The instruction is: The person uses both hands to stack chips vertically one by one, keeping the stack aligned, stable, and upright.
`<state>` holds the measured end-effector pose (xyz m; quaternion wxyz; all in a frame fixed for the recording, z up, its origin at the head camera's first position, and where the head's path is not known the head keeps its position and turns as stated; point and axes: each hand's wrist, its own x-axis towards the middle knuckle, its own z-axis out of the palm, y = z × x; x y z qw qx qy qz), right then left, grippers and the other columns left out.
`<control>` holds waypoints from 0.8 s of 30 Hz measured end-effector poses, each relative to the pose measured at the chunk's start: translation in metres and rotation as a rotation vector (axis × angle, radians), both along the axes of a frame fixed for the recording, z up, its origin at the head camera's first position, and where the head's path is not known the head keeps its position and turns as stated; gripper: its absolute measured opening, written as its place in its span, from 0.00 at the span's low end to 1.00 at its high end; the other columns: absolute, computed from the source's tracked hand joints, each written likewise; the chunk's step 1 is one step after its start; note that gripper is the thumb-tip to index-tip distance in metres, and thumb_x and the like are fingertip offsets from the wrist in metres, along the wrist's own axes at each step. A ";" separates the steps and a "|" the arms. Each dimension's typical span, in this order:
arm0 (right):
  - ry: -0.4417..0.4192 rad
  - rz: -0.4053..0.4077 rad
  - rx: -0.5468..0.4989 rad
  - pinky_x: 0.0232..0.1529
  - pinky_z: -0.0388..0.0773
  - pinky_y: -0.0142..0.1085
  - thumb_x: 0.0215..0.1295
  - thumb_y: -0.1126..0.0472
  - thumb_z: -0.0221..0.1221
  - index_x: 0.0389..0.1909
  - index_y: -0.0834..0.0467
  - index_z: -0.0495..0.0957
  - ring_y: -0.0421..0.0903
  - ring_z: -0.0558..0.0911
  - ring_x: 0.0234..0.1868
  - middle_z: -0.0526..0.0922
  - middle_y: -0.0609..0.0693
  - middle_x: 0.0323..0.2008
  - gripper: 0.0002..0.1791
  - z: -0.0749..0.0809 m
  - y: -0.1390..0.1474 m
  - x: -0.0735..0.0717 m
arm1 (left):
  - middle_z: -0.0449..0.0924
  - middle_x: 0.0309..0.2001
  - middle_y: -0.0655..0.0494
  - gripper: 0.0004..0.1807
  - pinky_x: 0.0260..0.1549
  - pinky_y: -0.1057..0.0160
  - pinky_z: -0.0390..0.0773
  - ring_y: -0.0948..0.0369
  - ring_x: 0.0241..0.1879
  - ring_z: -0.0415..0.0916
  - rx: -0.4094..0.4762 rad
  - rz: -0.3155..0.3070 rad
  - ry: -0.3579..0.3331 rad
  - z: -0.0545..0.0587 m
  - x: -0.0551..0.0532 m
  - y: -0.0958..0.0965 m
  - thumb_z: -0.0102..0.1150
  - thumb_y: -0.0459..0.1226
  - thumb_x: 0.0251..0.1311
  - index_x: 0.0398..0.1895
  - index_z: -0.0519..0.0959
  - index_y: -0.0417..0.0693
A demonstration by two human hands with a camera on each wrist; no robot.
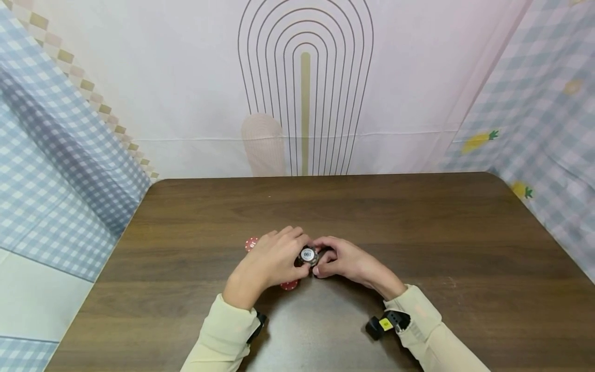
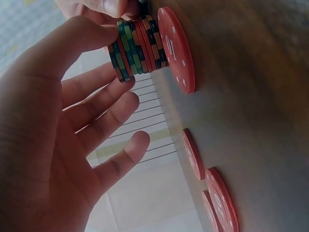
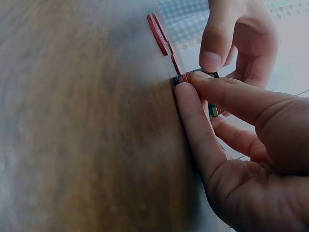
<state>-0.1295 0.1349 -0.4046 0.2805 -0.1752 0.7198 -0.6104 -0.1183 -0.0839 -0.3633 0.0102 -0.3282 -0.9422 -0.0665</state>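
Observation:
A short stack of poker chips [image 1: 308, 254], its top chip marked 100, stands between the hands. Green, orange and dark bands show on its edges [image 2: 135, 48] in the left wrist view. My left hand [image 1: 274, 258] holds the stack near its top between thumb and forefinger, the other fingers spread. From the other side, my right hand [image 1: 346, 261] curls thumb and forefinger at the stack's lower part. A dark edge [image 2: 143, 7] shows by the right fingertips, too hidden to tell whether it is a separate chip. A red poker chip [image 2: 178, 50] lies close beside the stack.
More red chips lie flat on the brown wooden table [image 1: 418, 222], one [image 1: 251, 243] partly behind the left hand. Several appear in the left wrist view, including one marked 10 [image 2: 222, 200]. Patterned cloth [image 1: 186, 93] hangs behind the table and along both sides.

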 end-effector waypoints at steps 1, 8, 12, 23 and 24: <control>0.000 0.000 -0.002 0.42 0.81 0.29 0.62 0.77 0.67 0.66 0.75 0.69 0.39 0.84 0.37 0.86 0.53 0.37 0.31 0.000 0.000 0.000 | 0.80 0.49 0.60 0.20 0.46 0.54 0.82 0.59 0.51 0.78 -0.001 0.000 -0.004 0.000 0.000 0.000 0.68 0.48 0.59 0.54 0.83 0.54; 0.000 0.009 -0.017 0.42 0.81 0.29 0.62 0.78 0.66 0.65 0.75 0.69 0.40 0.85 0.37 0.86 0.55 0.36 0.31 -0.001 -0.001 0.000 | 0.81 0.51 0.59 0.21 0.48 0.54 0.82 0.59 0.53 0.79 -0.014 -0.006 -0.012 -0.001 0.000 0.000 0.70 0.48 0.60 0.56 0.83 0.54; 0.008 0.006 -0.012 0.42 0.81 0.29 0.61 0.78 0.66 0.65 0.75 0.69 0.39 0.85 0.37 0.86 0.57 0.36 0.30 -0.002 -0.002 0.000 | 0.82 0.52 0.60 0.24 0.50 0.53 0.82 0.58 0.55 0.79 -0.017 -0.010 -0.031 0.001 -0.001 -0.003 0.73 0.50 0.61 0.59 0.83 0.56; 0.033 0.013 0.037 0.41 0.81 0.30 0.60 0.76 0.69 0.64 0.73 0.71 0.40 0.84 0.37 0.87 0.59 0.38 0.31 -0.002 -0.001 -0.002 | 0.85 0.51 0.58 0.20 0.46 0.52 0.83 0.57 0.51 0.82 0.189 0.043 0.077 0.017 -0.007 -0.033 0.65 0.47 0.72 0.62 0.82 0.50; 0.030 0.012 0.036 0.41 0.81 0.30 0.60 0.76 0.69 0.65 0.73 0.71 0.40 0.84 0.37 0.87 0.59 0.38 0.31 -0.002 0.000 -0.002 | 0.85 0.51 0.58 0.20 0.46 0.52 0.84 0.56 0.51 0.83 0.190 0.048 0.087 0.018 -0.008 -0.035 0.65 0.46 0.72 0.62 0.82 0.50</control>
